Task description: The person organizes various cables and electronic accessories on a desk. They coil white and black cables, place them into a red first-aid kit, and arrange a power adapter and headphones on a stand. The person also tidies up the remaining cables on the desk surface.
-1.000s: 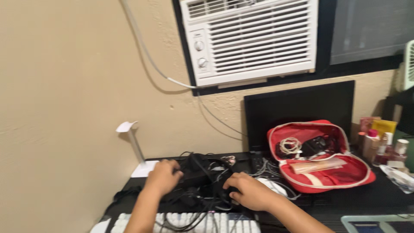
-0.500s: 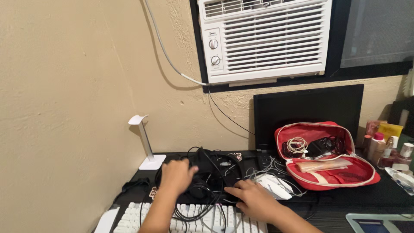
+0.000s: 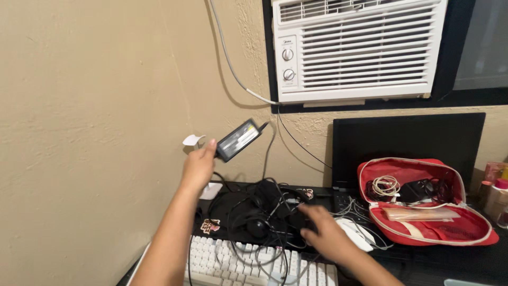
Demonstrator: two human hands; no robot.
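Cluttered desk (image 3: 423, 254), left hand (image 3: 198, 167) lifting power adapter (image 3: 239, 140), right hand (image 3: 328, 235) blurred

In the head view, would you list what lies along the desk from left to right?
White keyboard → tangle of black cables → right hand → white mouse → open red pouch → bottles at the right edge.

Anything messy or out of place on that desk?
Yes. A tangle of black cables sprawls over the black desk mat and onto the white keyboard, covering keys. The left hand lifts a black rectangular power brick from it; the right hand rests on the cables. The red zip pouch lies open.
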